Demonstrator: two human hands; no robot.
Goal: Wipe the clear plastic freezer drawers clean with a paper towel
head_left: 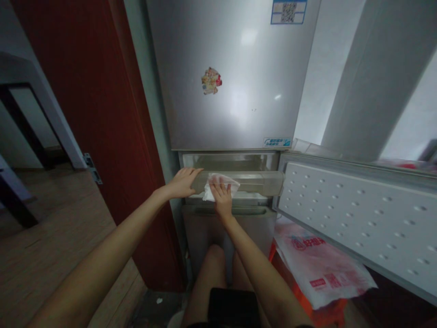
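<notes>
A translucent plastic drawer (252, 182) is pulled partly out of the open middle compartment of a silver refrigerator (235, 59). My left hand (182, 182) grips the drawer's left end, fingers over the top edge and thumb lower down. With flattened, slightly spread fingers, my right hand (221, 195) presses a folded white cloth (234, 183) against the drawer's front, left of its middle. Part of the cloth is hidden under those fingers.
The compartment's door (341, 205) stands wide open to the right. Below it, a white plastic bag (327, 269) with red print lies on an orange stool (327, 312). A dark red wooden door (112, 114) is close on the left. A lower fridge drawer (198, 232) is closed before my knees.
</notes>
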